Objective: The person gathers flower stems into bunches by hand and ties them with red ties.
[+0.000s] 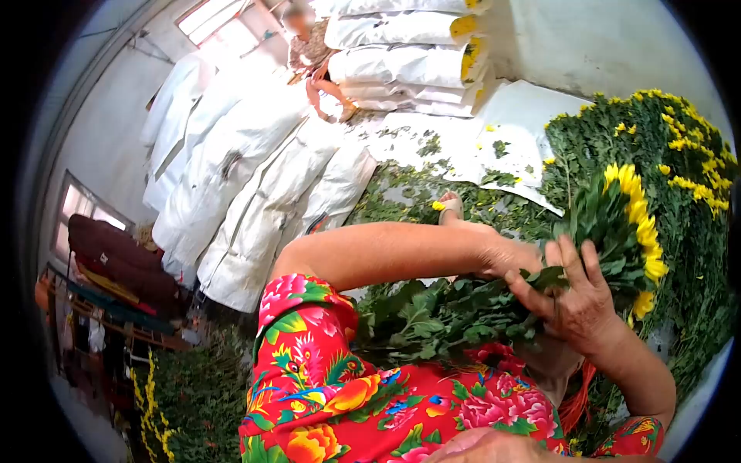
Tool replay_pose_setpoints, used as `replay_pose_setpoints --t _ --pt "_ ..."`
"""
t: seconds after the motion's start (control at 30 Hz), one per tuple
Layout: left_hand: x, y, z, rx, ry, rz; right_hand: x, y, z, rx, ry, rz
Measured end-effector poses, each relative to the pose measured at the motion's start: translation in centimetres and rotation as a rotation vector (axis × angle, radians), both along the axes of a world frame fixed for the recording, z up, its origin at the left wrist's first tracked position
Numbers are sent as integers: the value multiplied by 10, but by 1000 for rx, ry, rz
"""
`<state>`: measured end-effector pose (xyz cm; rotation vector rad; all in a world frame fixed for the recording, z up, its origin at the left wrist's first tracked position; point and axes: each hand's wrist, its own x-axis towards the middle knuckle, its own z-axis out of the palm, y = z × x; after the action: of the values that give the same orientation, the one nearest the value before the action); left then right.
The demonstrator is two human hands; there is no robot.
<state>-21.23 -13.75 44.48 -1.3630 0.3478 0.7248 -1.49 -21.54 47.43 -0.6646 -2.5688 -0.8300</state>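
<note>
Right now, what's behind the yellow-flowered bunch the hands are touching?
Behind the bunch is a larger leafy heap with yellow blooms; the part the bunch covers can't be seen.

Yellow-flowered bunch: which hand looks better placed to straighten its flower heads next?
Probably the right hand: it lies spread against the bunch, nearer the yellow flower heads. The left hand is farther from them and partly hidden.

The left hand [508, 253] is partly hidden by leaves [548, 276], its fingertips unseen.
</note>
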Motion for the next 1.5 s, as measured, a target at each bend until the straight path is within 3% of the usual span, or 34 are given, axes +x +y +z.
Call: replay_pose_setpoints --t 0.03,0.1,0.13,0.2,0.27,0.33,0.37,0.4,0.43,0.53,0.63,0.7,0.73,0.77,0.8,0.87,0.93,1.03,1.13,1.17,1.23,1.3,1.37,1.4,1.43,1.5 --pt "7 0 9 485 347 -366 4 -2 -2 7 2 -17" --pt "7 -1 23 1709 1152 -1671 12 -6 -6 -36 6 -57" --pt "12 2 29 2073 1289 -1714 19 -3 -8 -22 92 9" --pt "20 11 35 2739 1908 -1656 29 1 -4 -30 92 -51" --pt "10 27 64 2172 1720 -1740 47 2 -2 -92 34 -191" --pt "-19 37 95 2237 2275 -1361 64 12 -16 -127 -24 -310" --pt "-26 29 114 2374 2149 -1337 72 18 -22 -139 -13 -333" --pt "-16 17 103 2416 2077 -1326 81 20 -39 -174 -30 -364" --pt "-8 8 92 2508 2179 -1356 88 22 -55 -200 -45 -390" --pt "8 -17 65 2714 2659 -1432 85 21 -45 -258 -63 -452" --pt "41 -33 -11 2506 3069 -1413 81 25 -61 -168 32 -374" --pt "55 -21 -45 2311 2663 -1853 80 21 -57 -263 -2 -407" --pt "57 -23 -43 2203 2759 -1721 81 23 -59 -251 4 -408" --pt "61 -26 -41 2103 2732 -1847 86 27 -69 -206 93 -330" --pt "61 -27 -51 2138 2986 -1721 90 32 -76 -145 84 -296" --pt "64 -23 -49 2147 2846 -2008 94 24 -56 -391 -106 -390" --pt "68 -24 -52 2039 2869 -2104 103 26 -56 -331 -36 -328" --pt "57 -25 -49 2009 2895 -2129 137 -5 -11 -382 449 -295" --pt "55 -24 -52 2059 2893 -2179 203 -38 -1 -447 1088 -546" --pt "57 -24 -51 2090 2885 -2167 228 -47 -21 -473 1179 -751" --pt "63 -23 -46 1982 2735 -2369 275 -72 -107 -566 926 -1370" --pt "64 -22 -43 2000 2763 -2251 299 -85 -209 -876 688 -1400" --pt "64 -20 -37 1987 2530 -2260 286 -99 -305 -863 805 -1354" --pt "62 -20 -38 2051 2598 -2074 276 -98 -335 -981 900 -1352" --pt "61 -19 -40 2071 2612 -2062 266 -89 -349 -1095 999 -1341" --pt "47 -20 -32 2095 2608 -2086 224 -70 -330 -1123 1141 -1606"
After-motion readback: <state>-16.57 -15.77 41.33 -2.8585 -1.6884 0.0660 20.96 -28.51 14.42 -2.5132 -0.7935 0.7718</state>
